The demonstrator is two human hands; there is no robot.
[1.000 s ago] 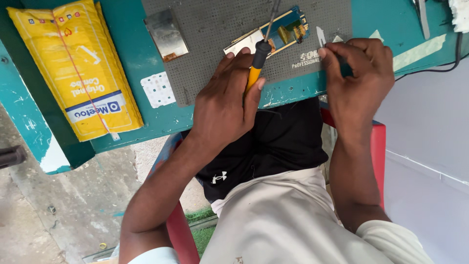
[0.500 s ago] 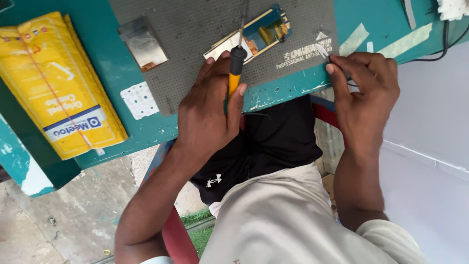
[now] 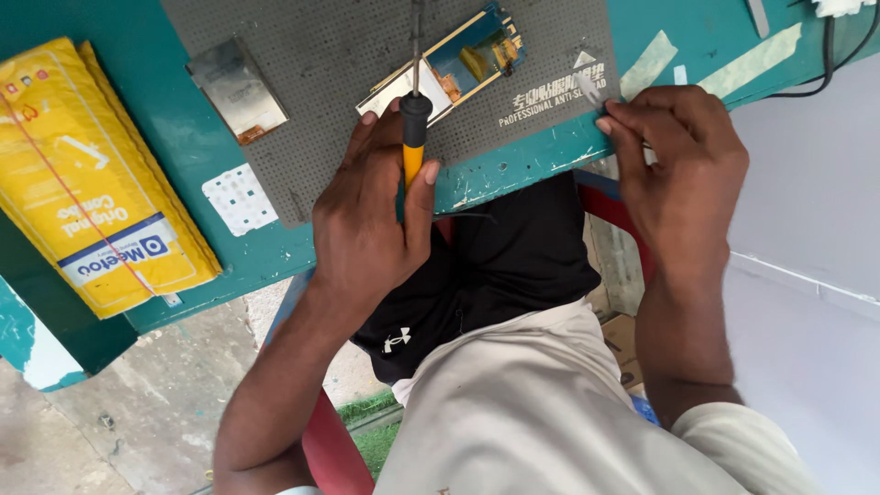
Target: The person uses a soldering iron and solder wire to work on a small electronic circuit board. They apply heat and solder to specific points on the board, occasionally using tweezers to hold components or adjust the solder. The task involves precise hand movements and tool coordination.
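Observation:
My left hand (image 3: 367, 220) grips a tool with a yellow and black handle (image 3: 413, 137). Its thin metal shaft points up over an opened phone (image 3: 458, 69), whose gold-rimmed frame and inner parts are exposed. The phone lies on a grey perforated work mat (image 3: 330, 55) on a teal table (image 3: 110, 27). At the mat's right edge, my right hand (image 3: 683, 165) pinches a small pale thin piece (image 3: 591, 90); I cannot tell what it is.
A shiny metal plate (image 3: 236, 89) lies on the mat's left part. A stack of yellow packets (image 3: 92, 174) and a white dotted sticker (image 3: 240, 198) are at the table's left. Tape strips (image 3: 646, 64) and a black cable (image 3: 825, 64) are at the right.
The tool in my left hand has turned more upright, its shaft now over the phone. My right hand has drawn back from the mat to its right edge.

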